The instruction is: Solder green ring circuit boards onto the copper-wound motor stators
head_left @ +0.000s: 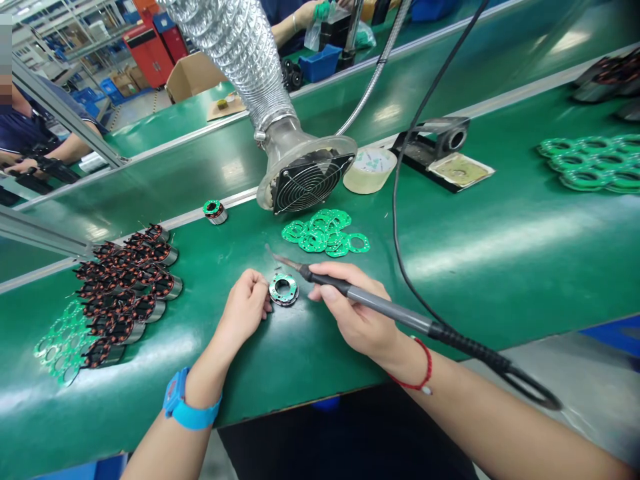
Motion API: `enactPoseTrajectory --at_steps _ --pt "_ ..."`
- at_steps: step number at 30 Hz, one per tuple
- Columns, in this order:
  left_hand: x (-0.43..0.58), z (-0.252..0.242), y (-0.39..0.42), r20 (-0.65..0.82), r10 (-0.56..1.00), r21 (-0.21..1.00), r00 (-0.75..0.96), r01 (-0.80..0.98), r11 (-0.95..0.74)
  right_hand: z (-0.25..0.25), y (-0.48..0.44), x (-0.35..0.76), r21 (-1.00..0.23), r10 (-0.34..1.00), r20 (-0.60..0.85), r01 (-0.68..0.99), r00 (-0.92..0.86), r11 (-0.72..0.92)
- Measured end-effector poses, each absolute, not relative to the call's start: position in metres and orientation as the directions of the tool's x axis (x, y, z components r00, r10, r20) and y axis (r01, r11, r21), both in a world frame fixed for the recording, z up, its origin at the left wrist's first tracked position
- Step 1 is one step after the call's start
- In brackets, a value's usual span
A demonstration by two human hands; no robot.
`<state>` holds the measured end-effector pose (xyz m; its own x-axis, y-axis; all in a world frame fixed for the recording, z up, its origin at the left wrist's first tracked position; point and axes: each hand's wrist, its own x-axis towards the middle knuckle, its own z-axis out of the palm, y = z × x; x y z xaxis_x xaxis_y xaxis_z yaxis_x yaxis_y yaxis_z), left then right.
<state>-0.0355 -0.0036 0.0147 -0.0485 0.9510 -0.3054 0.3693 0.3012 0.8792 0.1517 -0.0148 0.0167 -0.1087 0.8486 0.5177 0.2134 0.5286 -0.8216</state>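
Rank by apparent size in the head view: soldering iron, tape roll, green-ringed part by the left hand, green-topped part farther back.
1. Soldering iron
2. Tape roll
3. Green-ringed part by the left hand and green-topped part farther back: unranked, since the first sits nearer the camera.

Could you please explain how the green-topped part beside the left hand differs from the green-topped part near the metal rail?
The front part sits at the fingertips of the left hand; the back part has no hand near it.
The front part lies close to the soldering iron; the back part stands farther from it.
The front part looks larger in the picture; the back part looks smaller.
Both have a green ring on top, with a central hole.
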Motion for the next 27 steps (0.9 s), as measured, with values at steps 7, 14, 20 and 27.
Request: enactPoseTrajectory --at_steps 7,14,20,27 --pt "-0.038 0.012 -0.003 -0.284 0.958 0.891 -0.034 0.359 0.277 0.012 -0.005 0.138 -0.702 0.788 0.465 0.374 -0.404 0.606" --pt "-0.037 0.017 -0.007 -0.250 0.968 0.876 -0.030 0.418 0.239 0.008 -0.002 0.138 -0.652 0.808 0.449 0.478 -0.382 0.588" --pt "-0.035 0.030 -0.020 -0.186 0.966 0.750 0.180 0.661 0.021 0.004 -0.001 0.145 -0.705 0.833 0.471 0.443 -0.290 0.554" --pt "-0.049 0.036 -0.019 -0.003 0.989 0.748 0.149 0.656 -0.097 -0.001 -0.002 0.142 -0.661 0.786 0.492 0.428 -0.374 0.617"
